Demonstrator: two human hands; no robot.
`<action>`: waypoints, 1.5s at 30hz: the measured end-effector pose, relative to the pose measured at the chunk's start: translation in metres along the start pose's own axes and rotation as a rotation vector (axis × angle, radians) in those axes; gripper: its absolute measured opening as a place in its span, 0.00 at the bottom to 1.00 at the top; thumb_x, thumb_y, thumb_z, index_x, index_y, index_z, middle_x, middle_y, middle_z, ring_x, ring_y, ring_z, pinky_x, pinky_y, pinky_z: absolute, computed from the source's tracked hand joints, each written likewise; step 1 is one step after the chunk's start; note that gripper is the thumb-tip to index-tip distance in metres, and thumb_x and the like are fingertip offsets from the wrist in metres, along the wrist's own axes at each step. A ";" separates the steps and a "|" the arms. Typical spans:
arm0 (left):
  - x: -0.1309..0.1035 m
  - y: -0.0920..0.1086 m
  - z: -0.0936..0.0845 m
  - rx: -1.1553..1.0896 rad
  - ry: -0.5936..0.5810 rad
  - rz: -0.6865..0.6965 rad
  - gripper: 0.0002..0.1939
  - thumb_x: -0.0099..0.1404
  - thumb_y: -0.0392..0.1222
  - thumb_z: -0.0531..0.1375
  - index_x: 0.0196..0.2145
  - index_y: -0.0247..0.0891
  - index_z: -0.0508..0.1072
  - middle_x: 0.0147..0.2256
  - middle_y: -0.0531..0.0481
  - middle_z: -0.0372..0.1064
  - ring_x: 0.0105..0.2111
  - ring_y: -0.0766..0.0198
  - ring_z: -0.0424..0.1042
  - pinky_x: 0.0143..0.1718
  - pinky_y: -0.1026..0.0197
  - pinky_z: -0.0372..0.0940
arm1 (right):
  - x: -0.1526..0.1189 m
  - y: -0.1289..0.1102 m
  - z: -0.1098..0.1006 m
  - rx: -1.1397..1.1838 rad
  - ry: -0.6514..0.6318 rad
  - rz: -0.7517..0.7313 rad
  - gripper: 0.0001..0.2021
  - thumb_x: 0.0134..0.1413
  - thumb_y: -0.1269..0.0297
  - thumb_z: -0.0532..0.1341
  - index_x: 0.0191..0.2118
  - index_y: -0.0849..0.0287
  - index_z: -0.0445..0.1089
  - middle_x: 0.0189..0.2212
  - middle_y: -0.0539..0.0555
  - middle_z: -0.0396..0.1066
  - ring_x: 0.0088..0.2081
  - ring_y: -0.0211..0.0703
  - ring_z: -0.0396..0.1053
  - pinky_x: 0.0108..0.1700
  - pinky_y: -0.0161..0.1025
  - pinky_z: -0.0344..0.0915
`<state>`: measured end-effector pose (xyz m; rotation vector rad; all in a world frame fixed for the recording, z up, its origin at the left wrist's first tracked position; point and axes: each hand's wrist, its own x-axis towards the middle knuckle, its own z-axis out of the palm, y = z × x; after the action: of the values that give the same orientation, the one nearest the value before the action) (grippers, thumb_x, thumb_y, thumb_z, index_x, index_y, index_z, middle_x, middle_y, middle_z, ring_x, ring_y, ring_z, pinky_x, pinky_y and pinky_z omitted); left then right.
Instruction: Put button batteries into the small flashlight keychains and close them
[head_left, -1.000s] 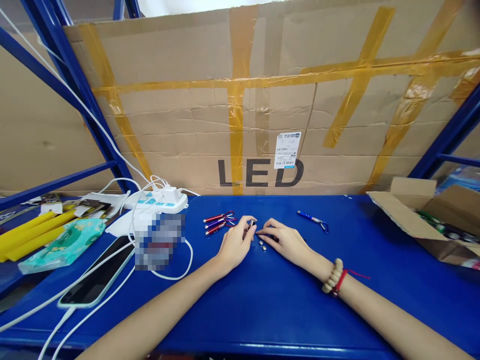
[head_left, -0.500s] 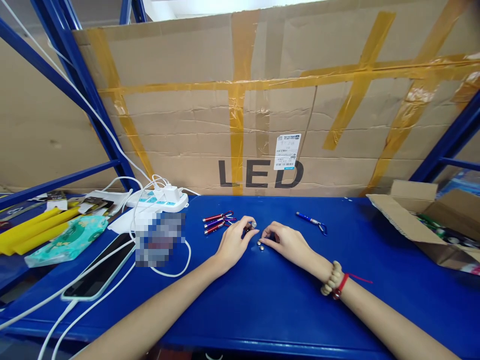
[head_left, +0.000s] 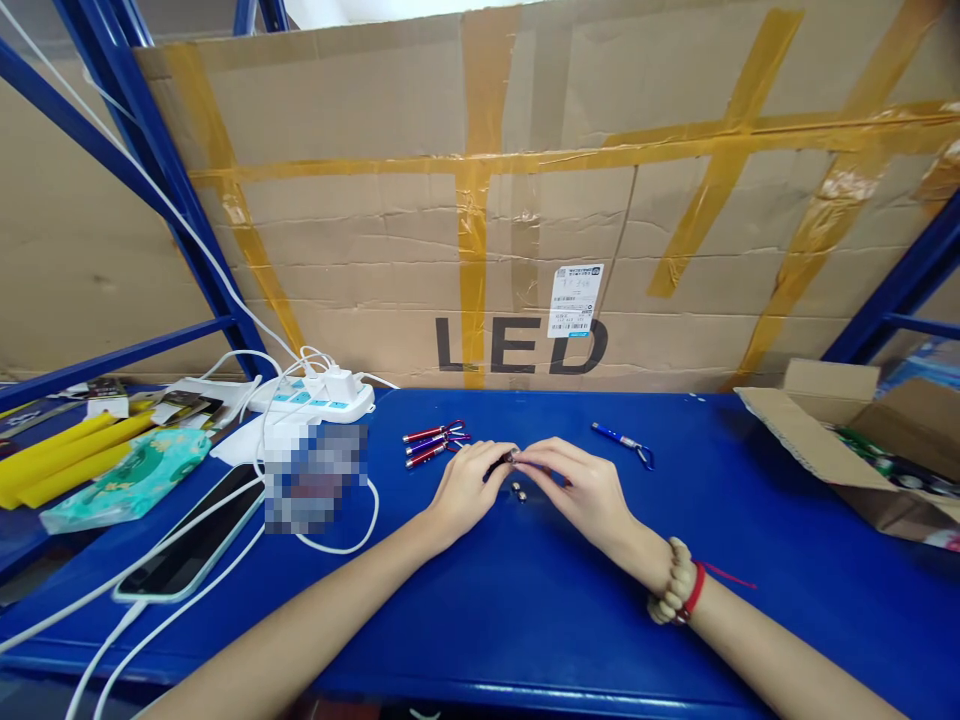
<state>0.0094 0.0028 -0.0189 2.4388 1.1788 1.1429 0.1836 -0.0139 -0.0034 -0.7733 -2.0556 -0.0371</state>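
My left hand is closed, thumb and fingers curled around a small dark and silvery piece that the fingers mostly cover. My right hand is pinched, its thumb and fingertips meeting the left fingertips at that piece; whatever the pinch contains is too small to make out. Just below the fingertips, small shiny metal pieces like button cells lie on the blue table. Left of my left hand lie red and purple keychain penlights with clips. A blue penlight with a carabiner lies beyond my right hand.
To the left are a white power strip with cables, a phone, a teal packet and yellow tubes. An open cardboard box stands right. A large taped carton closes off the back.
My right hand has lifted from beside the small metal pieces up to my left fingertips, and the two hands now meet. The silvery end at my left fingers is now mostly covered.
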 end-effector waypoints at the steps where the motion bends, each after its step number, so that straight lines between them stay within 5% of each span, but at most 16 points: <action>1: 0.000 0.000 0.000 0.002 0.005 0.007 0.09 0.66 0.35 0.53 0.41 0.39 0.71 0.40 0.47 0.74 0.40 0.58 0.72 0.44 0.56 0.64 | 0.000 0.001 0.000 -0.002 0.009 -0.010 0.08 0.60 0.66 0.56 0.38 0.57 0.72 0.36 0.52 0.73 0.36 0.37 0.71 0.38 0.32 0.67; 8: 0.000 0.000 0.000 0.024 0.020 0.033 0.08 0.66 0.37 0.53 0.41 0.38 0.71 0.39 0.47 0.74 0.39 0.58 0.72 0.43 0.56 0.65 | 0.000 0.002 -0.002 -0.051 0.066 0.043 0.06 0.58 0.66 0.58 0.37 0.59 0.72 0.34 0.51 0.73 0.30 0.34 0.70 0.28 0.29 0.64; 12: 0.000 0.002 -0.001 0.037 0.007 0.036 0.08 0.66 0.37 0.54 0.41 0.38 0.72 0.39 0.46 0.74 0.39 0.58 0.72 0.42 0.56 0.65 | 0.001 0.002 -0.002 -0.054 0.047 0.008 0.07 0.59 0.67 0.57 0.37 0.59 0.73 0.34 0.52 0.73 0.33 0.35 0.71 0.33 0.29 0.66; 18: -0.001 0.001 -0.001 0.032 -0.010 0.022 0.08 0.66 0.36 0.53 0.41 0.38 0.71 0.40 0.47 0.74 0.40 0.58 0.72 0.43 0.56 0.64 | 0.000 0.005 -0.002 -0.038 -0.031 0.022 0.09 0.61 0.65 0.55 0.39 0.57 0.73 0.37 0.52 0.72 0.36 0.36 0.71 0.35 0.30 0.66; 24: 0.000 0.001 0.000 0.014 -0.011 -0.026 0.08 0.66 0.36 0.53 0.39 0.39 0.70 0.40 0.48 0.73 0.41 0.59 0.71 0.44 0.57 0.64 | 0.001 0.000 -0.002 -0.069 -0.201 0.164 0.10 0.59 0.59 0.56 0.42 0.55 0.71 0.41 0.52 0.69 0.24 0.30 0.66 0.24 0.29 0.62; 29: 0.001 0.001 0.001 -0.009 0.020 -0.104 0.05 0.66 0.37 0.53 0.38 0.40 0.68 0.38 0.51 0.72 0.38 0.61 0.71 0.41 0.60 0.63 | 0.001 0.001 -0.003 -0.087 -0.238 0.262 0.10 0.57 0.60 0.59 0.44 0.53 0.67 0.38 0.48 0.68 0.24 0.30 0.66 0.24 0.29 0.61; 45: 0.002 0.001 -0.002 0.063 -0.011 -0.060 0.08 0.66 0.32 0.51 0.37 0.39 0.69 0.37 0.51 0.71 0.37 0.64 0.69 0.41 0.62 0.63 | 0.001 -0.003 -0.003 -0.075 -0.229 0.110 0.10 0.61 0.61 0.54 0.45 0.55 0.67 0.39 0.51 0.68 0.23 0.29 0.65 0.25 0.29 0.61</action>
<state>0.0091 0.0027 -0.0157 2.4340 1.2945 1.0899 0.1840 -0.0164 -0.0002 -0.9744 -2.2332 0.0383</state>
